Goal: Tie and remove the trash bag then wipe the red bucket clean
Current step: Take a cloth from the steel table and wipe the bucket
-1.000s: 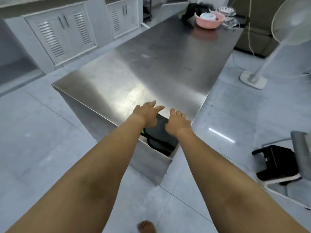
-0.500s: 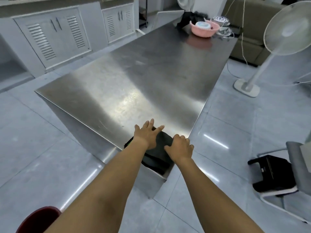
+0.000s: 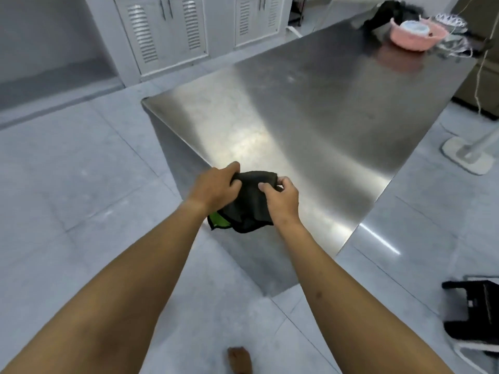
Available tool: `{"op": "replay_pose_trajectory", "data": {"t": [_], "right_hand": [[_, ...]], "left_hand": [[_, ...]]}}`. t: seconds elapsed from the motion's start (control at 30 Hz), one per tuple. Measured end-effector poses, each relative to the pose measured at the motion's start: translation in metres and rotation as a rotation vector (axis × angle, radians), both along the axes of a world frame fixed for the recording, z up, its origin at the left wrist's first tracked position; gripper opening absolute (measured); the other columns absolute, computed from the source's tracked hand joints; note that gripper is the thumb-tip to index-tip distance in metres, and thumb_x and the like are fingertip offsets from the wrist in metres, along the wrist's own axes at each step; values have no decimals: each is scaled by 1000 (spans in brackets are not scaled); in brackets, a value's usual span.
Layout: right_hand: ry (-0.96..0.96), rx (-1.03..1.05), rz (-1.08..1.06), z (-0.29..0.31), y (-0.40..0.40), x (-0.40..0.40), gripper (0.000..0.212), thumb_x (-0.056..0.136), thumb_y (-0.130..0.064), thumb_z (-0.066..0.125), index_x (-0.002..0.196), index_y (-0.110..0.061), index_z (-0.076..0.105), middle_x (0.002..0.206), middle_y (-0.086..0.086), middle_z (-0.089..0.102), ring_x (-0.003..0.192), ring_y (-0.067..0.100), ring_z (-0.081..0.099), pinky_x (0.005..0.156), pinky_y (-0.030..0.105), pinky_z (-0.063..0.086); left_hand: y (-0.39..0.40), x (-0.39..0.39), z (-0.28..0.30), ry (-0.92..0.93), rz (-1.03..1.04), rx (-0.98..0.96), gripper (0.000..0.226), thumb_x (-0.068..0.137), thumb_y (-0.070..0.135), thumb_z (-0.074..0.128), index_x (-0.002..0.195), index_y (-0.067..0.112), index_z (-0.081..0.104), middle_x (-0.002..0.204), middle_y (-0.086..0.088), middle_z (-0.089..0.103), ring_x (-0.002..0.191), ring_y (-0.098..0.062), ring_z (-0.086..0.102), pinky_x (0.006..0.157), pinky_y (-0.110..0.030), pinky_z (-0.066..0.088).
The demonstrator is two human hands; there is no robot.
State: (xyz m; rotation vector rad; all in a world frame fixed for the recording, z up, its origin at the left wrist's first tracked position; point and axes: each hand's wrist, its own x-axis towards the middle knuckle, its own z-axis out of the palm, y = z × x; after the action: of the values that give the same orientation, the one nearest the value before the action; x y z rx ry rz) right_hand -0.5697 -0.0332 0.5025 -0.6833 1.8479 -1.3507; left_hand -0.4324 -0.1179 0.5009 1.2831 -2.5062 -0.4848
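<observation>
A dark grey cloth (image 3: 249,202) with a green patch at its lower left corner is held up over the near edge of the steel table (image 3: 310,122). My left hand (image 3: 216,186) grips its upper left part. My right hand (image 3: 280,199) pinches its upper right part. The cloth hangs bunched between both hands. The red bucket and the trash bag are out of view now.
A pink bowl (image 3: 417,36) with a white item and dark clutter sits at the table's far end. A white fan base (image 3: 468,155) stands on the floor at right. A black stool (image 3: 475,311) is at lower right. White louvred cabinets (image 3: 164,31) line the far wall. My bare foot (image 3: 240,360) shows below.
Both hands went from lying flat on the cloth at the table edge to closing on it and lifting it. The view shifted and the red bucket left the lower left corner.
</observation>
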Motion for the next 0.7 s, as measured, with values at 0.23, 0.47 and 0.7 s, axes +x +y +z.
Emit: {"op": "replay_pose_trajectory", "data": {"t": [0.23, 0.47, 0.7], "right_hand": [[-9, 99, 248, -81, -29, 163, 6, 90, -14, 59, 94, -13, 55, 94, 3, 62, 88, 22, 59, 69, 28, 44], [-428, 409, 150, -279, -5, 272, 36, 91, -36, 52, 117, -12, 54, 120, 16, 61, 105, 31, 62, 89, 47, 53], [-1295, 235, 7, -516, 13, 277, 58, 89, -64, 45, 111, -17, 70, 94, 5, 75, 86, 21, 74, 77, 28, 59]], "left_hand": [[19, 165, -70, -228, 218, -60, 17, 94, 35, 39, 98, 23, 51, 63, -1, 53, 59, -28, 55, 53, -30, 37], [90, 225, -259, -39, 500, 1, 20, 92, 30, 44, 100, 21, 60, 65, -2, 67, 55, -27, 61, 45, -29, 35], [110, 222, -488, 129, 453, -34, 24, 87, 30, 60, 102, 18, 73, 75, -4, 68, 68, -25, 62, 61, -37, 48]]}}
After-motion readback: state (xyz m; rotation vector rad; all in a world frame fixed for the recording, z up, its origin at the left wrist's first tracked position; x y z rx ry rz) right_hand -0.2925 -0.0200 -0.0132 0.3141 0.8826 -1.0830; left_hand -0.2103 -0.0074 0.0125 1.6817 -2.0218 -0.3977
